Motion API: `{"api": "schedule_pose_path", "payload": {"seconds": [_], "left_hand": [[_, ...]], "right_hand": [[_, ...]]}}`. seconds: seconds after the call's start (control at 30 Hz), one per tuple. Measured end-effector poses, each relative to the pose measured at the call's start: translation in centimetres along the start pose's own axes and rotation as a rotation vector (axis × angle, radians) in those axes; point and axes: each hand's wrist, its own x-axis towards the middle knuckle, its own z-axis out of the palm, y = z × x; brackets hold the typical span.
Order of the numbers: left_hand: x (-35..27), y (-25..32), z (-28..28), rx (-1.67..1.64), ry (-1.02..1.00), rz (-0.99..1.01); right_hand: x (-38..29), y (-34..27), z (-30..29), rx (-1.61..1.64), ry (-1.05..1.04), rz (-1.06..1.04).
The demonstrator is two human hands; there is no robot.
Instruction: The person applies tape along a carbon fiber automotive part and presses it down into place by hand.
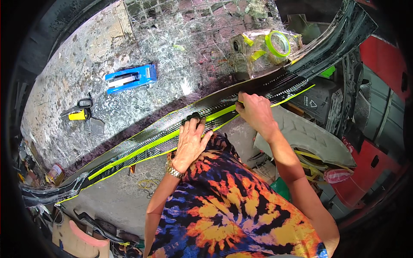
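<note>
A long, curved strip of glossy black carbon-fibre cloth (151,124) lies over a dark mould along the bench's near edge. Bright yellow-green masking tape (138,150) runs lengthwise down its middle, and a thinner line of the same colour follows its lower border. My left hand (191,140) rests on the cloth and tape with the palm down, fingers extended and thumb apart. Farther right, my right hand (256,111) is curled, thumb and fingertips closed at the right end of the middle tape. Its fingers partly cover that end.
On the fibre-littered workbench (77,58) lie a blue tape dispenser (130,79) and scissors with black and yellow handles (80,111). A yellow-green tape roll (278,43) rests on a tape-wrapped block (248,61). A grey curved panel (309,138) stands at right, beside red panels (358,174).
</note>
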Motion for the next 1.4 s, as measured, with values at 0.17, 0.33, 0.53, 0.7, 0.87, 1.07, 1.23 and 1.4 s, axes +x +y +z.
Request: {"api": "schedule_pose_path", "payload": {"seconds": [0.17,0.33,0.53,0.7,0.87,1.07,1.23,1.4], "left_hand": [[0.1,0.1,0.0,-0.013,-0.045,-0.023],[0.1,0.0,0.2,-0.009,-0.027,0.001],[0.3,0.0,0.2,-0.014,-0.050,0.001],[0.8,0.1,0.0,0.016,-0.060,0.021],[0.9,0.0,-0.1,0.063,-0.080,0.028],[1.1,0.0,0.0,0.071,-0.091,0.043],[1.5,0.8,-0.2,0.005,-0.126,0.097],[2.3,1.4,0.3,0.001,-0.093,0.213]], "right_hand": [[-0.5,0.4,0.5,0.007,-0.026,0.038],[-0.2,0.3,0.8,0.015,-0.001,0.033],[-0.3,0.6,1.3,-0.004,0.002,0.028],[-0.4,0.7,1.4,-0.003,0.015,0.022],[-0.4,0.6,1.2,-0.010,0.004,0.021],[-0.2,0.6,1.4,-0.018,0.036,0.023],[-0.2,0.5,1.6,-0.012,0.041,0.040],[-0.4,0.8,2.2,-0.036,0.102,0.008]]}}
